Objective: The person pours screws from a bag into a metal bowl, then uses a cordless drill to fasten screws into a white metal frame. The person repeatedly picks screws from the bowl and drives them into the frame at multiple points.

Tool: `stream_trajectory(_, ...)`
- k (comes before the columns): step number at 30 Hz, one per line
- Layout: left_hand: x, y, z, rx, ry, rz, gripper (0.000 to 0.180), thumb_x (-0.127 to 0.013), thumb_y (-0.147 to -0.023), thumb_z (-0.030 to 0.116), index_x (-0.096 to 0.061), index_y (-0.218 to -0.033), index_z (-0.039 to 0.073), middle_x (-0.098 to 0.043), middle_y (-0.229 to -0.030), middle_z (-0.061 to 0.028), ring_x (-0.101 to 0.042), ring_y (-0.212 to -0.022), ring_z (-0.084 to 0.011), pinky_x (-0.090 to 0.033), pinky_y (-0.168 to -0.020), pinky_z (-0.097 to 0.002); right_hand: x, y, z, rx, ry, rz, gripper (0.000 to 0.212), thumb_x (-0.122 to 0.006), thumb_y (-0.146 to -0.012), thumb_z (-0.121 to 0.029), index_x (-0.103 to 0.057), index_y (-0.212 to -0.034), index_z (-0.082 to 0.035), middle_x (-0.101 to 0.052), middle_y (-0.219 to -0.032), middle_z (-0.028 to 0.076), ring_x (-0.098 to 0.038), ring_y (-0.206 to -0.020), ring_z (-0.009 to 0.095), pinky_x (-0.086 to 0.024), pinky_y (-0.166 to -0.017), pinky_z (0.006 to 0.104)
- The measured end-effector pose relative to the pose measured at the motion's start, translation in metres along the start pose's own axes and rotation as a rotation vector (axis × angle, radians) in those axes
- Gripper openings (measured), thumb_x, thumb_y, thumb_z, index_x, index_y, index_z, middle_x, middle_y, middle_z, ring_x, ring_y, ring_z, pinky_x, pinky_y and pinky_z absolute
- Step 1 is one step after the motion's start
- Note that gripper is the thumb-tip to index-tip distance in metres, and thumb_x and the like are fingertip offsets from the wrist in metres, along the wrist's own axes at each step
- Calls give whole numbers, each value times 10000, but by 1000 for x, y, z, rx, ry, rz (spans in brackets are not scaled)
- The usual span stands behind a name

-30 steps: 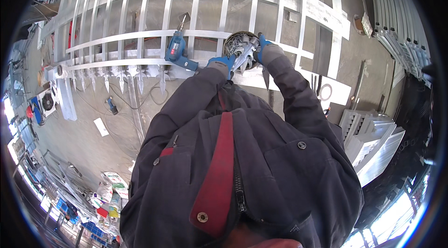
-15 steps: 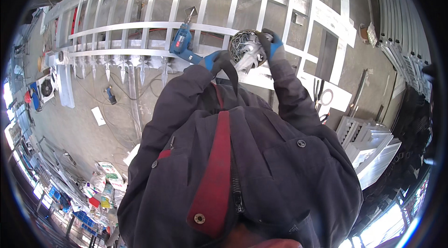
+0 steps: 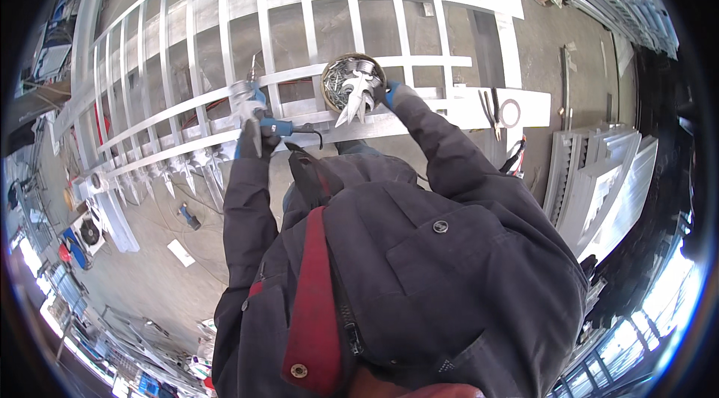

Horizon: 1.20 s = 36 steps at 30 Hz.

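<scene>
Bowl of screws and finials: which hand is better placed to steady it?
Likely the right hand: it is at the bowl's right rim; the left hand, by the blue drill, holds a silver finial.

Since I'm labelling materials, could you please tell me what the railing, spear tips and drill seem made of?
Railing: bare silvery metal, perhaps aluminium, by its soft sheen. Spear tips: pale grey metal, probably cast, given their moulded curves. Drill: blue casing, likely plastic, evenly coloured.
</scene>
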<state>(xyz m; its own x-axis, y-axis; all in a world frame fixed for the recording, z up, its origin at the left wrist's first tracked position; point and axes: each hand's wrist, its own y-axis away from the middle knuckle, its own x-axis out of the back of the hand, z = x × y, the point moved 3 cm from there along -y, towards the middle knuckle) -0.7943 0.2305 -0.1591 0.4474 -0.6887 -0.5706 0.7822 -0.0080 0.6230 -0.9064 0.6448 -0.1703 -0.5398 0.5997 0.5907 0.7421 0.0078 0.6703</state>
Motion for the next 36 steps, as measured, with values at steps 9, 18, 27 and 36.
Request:
stream_trajectory(9, 10, 38, 10, -81, -141, 194, 510, -706, -988, 379, -591, -1361, 51, -642, -812, -30, -584, -671, -140, -490, -588, -300, -36, -21, 48, -82, -427, -60, 351, -569, -973, -323, -727, -1088, -32, -732, -822, 138, -699, -649, 223, -572, -611, 384)
stream_trajectory(18, -2, 77, -27, 52, -708, 358, 484, -651, -984, 529, -684, -1124, 66, -531, -594, -15, -494, -483, -127, -363, -463, -291, 38, -2, 247, -386, -699, 123, 334, -547, -997, -372, -642, -931, -59, -607, -663, 91, -589, -480, 216, -443, -404, 384)
stream_trajectory(27, 27, 107, -62, 147, -791, 352, 502, -573, -1026, 541, -686, -1190, 80, -526, -622, 12, -439, -524, -93, -346, -497, -281, 66, 22, 291, -515, -856, 373, 339, -586, -981, -376, -648, -933, -46, -572, -627, 74, -527, -417, 202, -421, -370, 351)
stream_trajectory(36, 32, 122, -67, 217, -720, 384, 538, -601, -1004, 572, -666, -1245, 95, -505, -645, 24, -419, -528, -83, -329, -494, -271, 66, -9, 313, -519, -868, 406, 353, -619, -970, -462, -621, -853, -129, -506, -547, 39, -492, -390, 190, -383, -351, 339)
